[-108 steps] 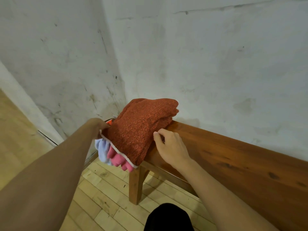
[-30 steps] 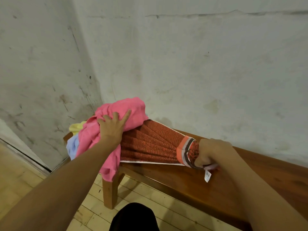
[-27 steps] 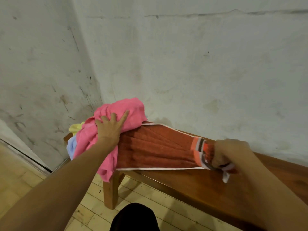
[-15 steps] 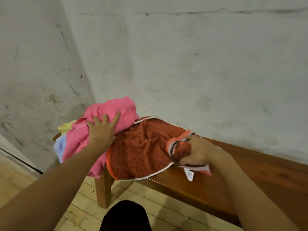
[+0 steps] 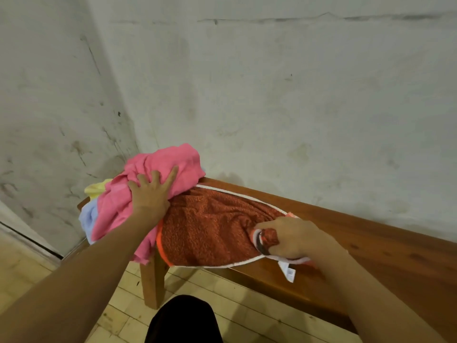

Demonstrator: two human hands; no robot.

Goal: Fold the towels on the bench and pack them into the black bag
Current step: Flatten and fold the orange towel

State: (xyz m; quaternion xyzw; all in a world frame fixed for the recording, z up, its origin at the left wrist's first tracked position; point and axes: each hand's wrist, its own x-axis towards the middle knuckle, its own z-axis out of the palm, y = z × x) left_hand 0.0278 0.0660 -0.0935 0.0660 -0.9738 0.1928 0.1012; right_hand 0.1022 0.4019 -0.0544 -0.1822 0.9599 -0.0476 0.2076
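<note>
Rust-red fuzzy towel (image 5: 212,231) hangs over the brown wooden bench (image 5: 371,246) edge.
Right hand (image 5: 289,238) grips its bunched end, pulled further right than before; flat left hand (image 5: 152,194) presses pink towel (image 5: 163,167).

A rust-red towel (image 5: 212,231) with white edging is lying rumpled across the wooden surface (image 5: 371,243), one striped end bunched up. Beside it, a pink towel (image 5: 153,184) is sitting heaped over yellow (image 5: 95,189) and pale blue towels (image 5: 86,216) at the surface's end.
</note>
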